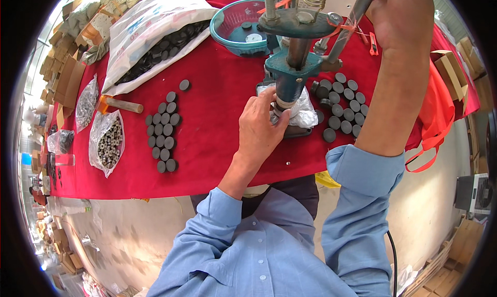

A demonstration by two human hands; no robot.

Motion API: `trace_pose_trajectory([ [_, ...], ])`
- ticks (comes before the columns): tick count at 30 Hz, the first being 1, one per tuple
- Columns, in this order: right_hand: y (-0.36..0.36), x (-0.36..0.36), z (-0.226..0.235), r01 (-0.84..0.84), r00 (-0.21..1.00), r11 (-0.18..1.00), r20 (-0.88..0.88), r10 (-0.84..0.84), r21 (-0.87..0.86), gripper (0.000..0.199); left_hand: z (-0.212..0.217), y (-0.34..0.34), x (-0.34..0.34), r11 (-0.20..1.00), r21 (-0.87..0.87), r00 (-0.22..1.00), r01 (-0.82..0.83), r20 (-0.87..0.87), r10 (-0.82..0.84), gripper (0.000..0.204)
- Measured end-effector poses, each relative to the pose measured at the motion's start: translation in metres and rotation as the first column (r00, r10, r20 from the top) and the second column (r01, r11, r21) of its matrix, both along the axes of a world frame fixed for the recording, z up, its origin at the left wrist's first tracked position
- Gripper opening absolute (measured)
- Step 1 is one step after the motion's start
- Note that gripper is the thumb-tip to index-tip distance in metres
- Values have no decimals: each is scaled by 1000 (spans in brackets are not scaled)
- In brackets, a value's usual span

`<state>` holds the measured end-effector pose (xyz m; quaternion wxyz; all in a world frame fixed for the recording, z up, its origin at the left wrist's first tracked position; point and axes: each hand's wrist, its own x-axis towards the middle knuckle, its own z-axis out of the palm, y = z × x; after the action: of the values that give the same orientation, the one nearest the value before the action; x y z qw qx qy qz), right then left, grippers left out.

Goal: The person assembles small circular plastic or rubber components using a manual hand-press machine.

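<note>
A green hand press (299, 64) with a steel shaft and a spring stands at the table's far middle. My left hand (263, 122) is at the lower end of its ram, thumb and fingers closed round a small piece that they mostly hide. Crumpled silvery plastic wrap (304, 110) covers the press base beside those fingers. My right hand (401, 17) is raised at the upper right, closed at the press lever (357, 17); its fingertips are largely out of view. Dark grey round caps (346, 125) lie grouped to the right of the press.
More grey caps (164, 130) lie in rows on the red cloth (217, 157). A white sack (155, 22) of black caps, a teal basin (228, 46), a hammer (124, 105) and a bag of small metal parts (110, 144) stand leftward. A red bag (437, 118) hangs at the right edge.
</note>
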<state>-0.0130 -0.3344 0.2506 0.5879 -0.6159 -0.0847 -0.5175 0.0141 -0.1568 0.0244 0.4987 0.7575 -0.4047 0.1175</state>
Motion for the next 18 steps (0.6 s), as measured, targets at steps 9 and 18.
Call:
trace_pose_trajectory([
  [9,-4,0,-4,98,994,992,51,-94,-84,32,1,-3,1,1000,2,1000,5,17,-5,56],
  [18,-16,-71,-17,-209,978,885,-85,191,-415,33,-4,1,3,999,-32,1000,9,-10,-10,59],
])
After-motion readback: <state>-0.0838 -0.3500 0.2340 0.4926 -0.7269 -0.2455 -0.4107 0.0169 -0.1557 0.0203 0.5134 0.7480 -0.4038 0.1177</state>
